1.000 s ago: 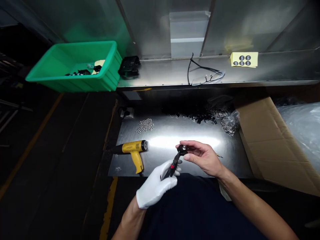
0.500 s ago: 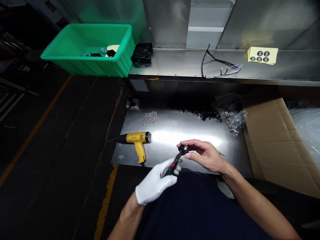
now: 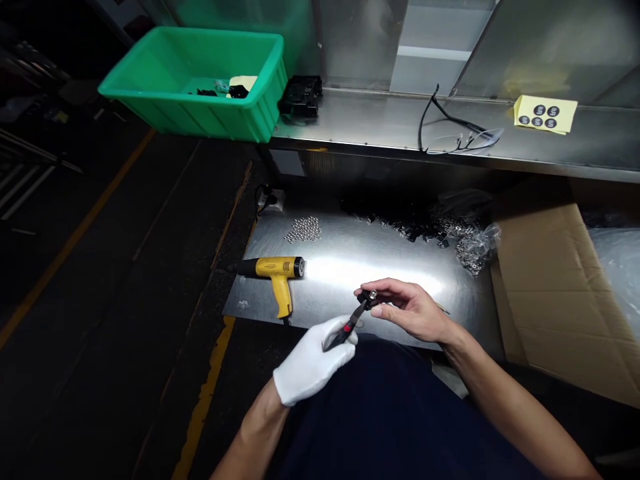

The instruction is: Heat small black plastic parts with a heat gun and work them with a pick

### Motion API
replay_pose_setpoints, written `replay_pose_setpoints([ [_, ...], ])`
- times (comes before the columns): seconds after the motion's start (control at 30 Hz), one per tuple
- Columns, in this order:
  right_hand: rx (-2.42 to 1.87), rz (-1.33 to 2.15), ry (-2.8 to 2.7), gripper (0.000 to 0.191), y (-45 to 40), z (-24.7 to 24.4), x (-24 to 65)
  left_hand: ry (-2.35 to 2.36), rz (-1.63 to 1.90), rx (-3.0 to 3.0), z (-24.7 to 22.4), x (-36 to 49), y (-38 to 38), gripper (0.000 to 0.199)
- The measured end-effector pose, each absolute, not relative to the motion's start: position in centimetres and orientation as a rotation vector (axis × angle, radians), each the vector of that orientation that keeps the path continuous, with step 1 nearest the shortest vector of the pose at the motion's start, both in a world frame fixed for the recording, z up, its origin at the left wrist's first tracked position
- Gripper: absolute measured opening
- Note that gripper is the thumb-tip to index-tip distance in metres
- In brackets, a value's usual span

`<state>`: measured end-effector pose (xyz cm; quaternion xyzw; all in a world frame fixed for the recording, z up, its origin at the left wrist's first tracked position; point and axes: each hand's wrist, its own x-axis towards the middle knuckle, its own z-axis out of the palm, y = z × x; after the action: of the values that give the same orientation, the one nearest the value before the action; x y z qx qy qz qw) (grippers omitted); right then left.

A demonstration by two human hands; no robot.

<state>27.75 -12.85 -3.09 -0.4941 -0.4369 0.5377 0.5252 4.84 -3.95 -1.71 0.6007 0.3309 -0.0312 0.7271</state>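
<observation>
My left hand (image 3: 315, 360), in a white glove, is closed around black pliers (image 3: 346, 329) with a red mark. The tips of the pliers touch a small black part (image 3: 366, 298) that carries a silver metal nut (image 3: 373, 295). My right hand (image 3: 413, 310), bare, pinches this black part between thumb and fingers. Both hands are over the front edge of the metal table (image 3: 340, 263). A yellow heat gun (image 3: 279, 270) lies to the left of them, and behind it is a patch of small silver nuts (image 3: 306, 229).
Black parts (image 3: 413, 230) and a plastic bag of metal pieces (image 3: 475, 250) lie at the table's back right, beside a cardboard box (image 3: 555, 273). The shelf above holds a green bin (image 3: 200, 113), a black object (image 3: 301, 98), glasses (image 3: 463, 133) and yellow sticker sheets (image 3: 545, 115).
The camera view has shifted slightly. The fingers of my left hand have closed further around the pliers. My right hand still holds the black part in nearly the same place.
</observation>
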Motion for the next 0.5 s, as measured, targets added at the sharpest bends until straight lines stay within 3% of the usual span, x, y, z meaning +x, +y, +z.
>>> replay_pose_setpoints([
  [0.5, -1.161, 1.444, -1.139, 0.038, -10.5, -3.8, 26.5, 0.930, 0.130, 1.261, -4.2, 4.1, -6.9, 0.039],
])
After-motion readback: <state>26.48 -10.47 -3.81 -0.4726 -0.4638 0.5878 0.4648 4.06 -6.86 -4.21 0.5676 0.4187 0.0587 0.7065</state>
